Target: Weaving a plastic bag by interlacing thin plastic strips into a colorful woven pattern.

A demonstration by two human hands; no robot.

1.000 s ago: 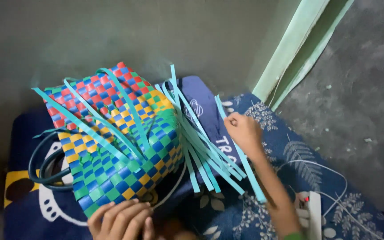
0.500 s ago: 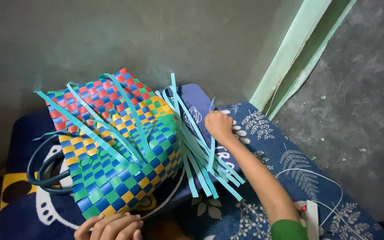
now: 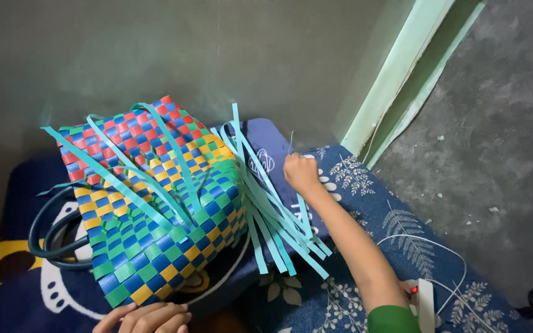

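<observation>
Right hand (image 3: 301, 172) fingers pinched on thin strand beside teal strips (image 3: 279, 228); left hand (image 3: 146, 317) fingers together, steadying woven basket (image 3: 155, 203)

You've just got the one head cam here, looking steeply down from above, fairly close in. It faces the woven basket (image 3: 155, 203) on the blue patterned cloth (image 3: 365, 203), grey wall along the top, bare floor off right.
</observation>
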